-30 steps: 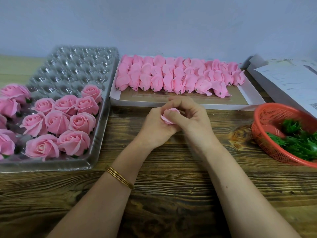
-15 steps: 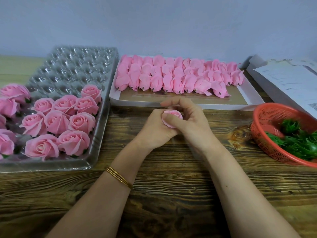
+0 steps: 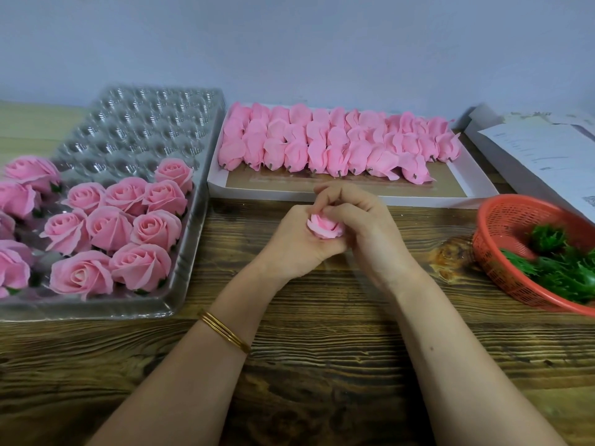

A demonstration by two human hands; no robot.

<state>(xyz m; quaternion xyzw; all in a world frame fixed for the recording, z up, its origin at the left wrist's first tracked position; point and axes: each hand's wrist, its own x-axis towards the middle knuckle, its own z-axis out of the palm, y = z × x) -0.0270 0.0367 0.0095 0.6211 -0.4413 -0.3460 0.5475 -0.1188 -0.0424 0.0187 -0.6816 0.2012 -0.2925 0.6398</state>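
Observation:
A small pink rose head (image 3: 324, 226) is held between both hands above the middle of the wooden table (image 3: 322, 365). My left hand (image 3: 296, 243) cups it from the left, fingers curled around its base. My right hand (image 3: 367, 230) curls over it from the right, fingertips pinching its upper petals. Much of the flower is hidden by the fingers.
A clear plastic cell tray (image 3: 138, 123) at the left holds several finished pink roses (image 3: 109, 226). A white flat box (image 3: 476, 178) behind the hands holds rows of unopened pink buds (image 3: 322, 146). A red basket (image 3: 495, 239) with green leaf pieces (image 3: 560, 265) sits at the right, papers (image 3: 541, 152) behind it.
The rose has turned in my hands and more of its opened petals show. My right fingers have shifted over its top. Both hands stay in the same spot.

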